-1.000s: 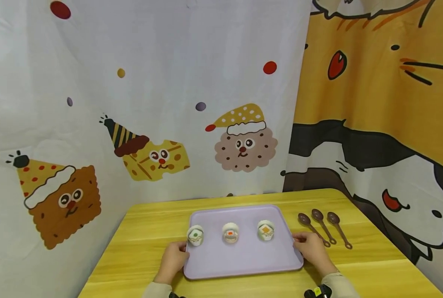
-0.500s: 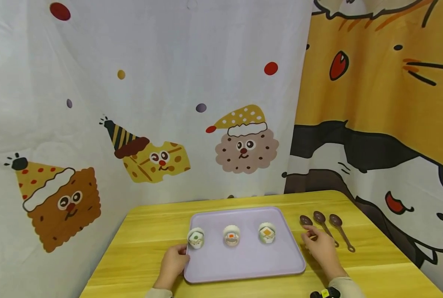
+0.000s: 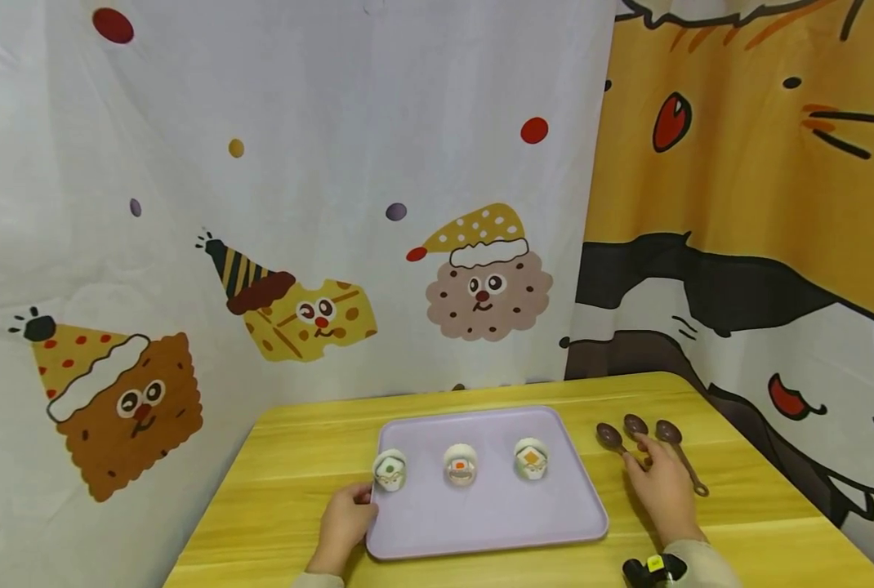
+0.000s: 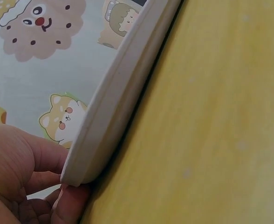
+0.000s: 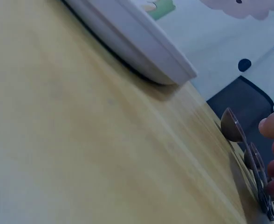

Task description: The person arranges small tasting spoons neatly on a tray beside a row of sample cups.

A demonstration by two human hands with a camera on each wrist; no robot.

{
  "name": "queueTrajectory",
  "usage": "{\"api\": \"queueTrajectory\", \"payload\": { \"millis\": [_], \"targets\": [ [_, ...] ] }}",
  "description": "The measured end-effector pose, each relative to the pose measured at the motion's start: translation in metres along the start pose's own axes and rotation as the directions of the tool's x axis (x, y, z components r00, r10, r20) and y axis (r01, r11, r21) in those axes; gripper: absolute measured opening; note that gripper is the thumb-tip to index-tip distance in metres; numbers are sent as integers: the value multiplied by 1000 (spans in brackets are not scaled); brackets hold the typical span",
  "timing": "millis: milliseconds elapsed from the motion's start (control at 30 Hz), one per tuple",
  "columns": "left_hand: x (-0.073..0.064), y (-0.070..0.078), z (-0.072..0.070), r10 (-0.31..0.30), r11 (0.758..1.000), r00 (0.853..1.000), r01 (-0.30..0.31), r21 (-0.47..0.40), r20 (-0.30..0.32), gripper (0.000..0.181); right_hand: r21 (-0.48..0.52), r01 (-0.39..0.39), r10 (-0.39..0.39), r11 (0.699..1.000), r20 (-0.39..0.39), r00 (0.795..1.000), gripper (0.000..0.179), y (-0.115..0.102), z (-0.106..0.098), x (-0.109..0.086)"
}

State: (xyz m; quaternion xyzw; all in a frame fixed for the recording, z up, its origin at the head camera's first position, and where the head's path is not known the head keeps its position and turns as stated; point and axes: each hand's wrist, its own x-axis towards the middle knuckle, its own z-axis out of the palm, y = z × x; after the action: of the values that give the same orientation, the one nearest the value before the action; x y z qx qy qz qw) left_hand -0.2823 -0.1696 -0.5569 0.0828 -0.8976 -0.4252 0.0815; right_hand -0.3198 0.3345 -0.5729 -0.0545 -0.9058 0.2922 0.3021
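A lilac tray [image 3: 481, 514] lies on the table, carrying three small pale cups: one with a green dot [image 3: 390, 471] by the left edge, one with a red square [image 3: 460, 466] in the middle, one with an orange diamond [image 3: 531, 460]. My left hand [image 3: 344, 523] pinches the tray's left edge; the left wrist view shows fingers on both sides of its rim [image 4: 111, 107]. To the right lie three brown spoons. Over the middle spoon [image 3: 635, 425] my right hand [image 3: 665, 490] hovers with parted fingers, covering its handle, between the left spoon [image 3: 609, 436] and right spoon [image 3: 669, 431].
The yellow wood-grain table [image 3: 297, 457] meets a white curtain [image 3: 319, 122] with cartoon prints behind. An orange cartoon-animal print [image 3: 738, 163] hangs at the right, close along the table's side.
My right hand has let go of the tray's right edge and moved right, over the spoons. My left hand keeps its hold on the tray. The spoons stay in place.
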Motion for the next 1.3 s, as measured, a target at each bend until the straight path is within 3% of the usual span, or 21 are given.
{"api": "queueTrajectory", "payload": {
  "millis": [267,500,833,1300],
  "targets": [
    [-3,1,2,-9,1000,1000,9,-17,-5,37,-76,3,3,997,74,997,44,5,-1,4],
    [-2,0,4,-30,999,1000,30,-14,-9,36,-64,68,-64,996,60,996,35,7,1,5],
    [0,1,4,-9,1000,1000,9,-25,-12,36,-144,48,-20,988,195,981,26,6,-2,6],
    [0,-1,2,-13,1000,1000,13,-23,-9,36,-120,54,-24,991,237,971,27,2,0,7]
  ]
}}
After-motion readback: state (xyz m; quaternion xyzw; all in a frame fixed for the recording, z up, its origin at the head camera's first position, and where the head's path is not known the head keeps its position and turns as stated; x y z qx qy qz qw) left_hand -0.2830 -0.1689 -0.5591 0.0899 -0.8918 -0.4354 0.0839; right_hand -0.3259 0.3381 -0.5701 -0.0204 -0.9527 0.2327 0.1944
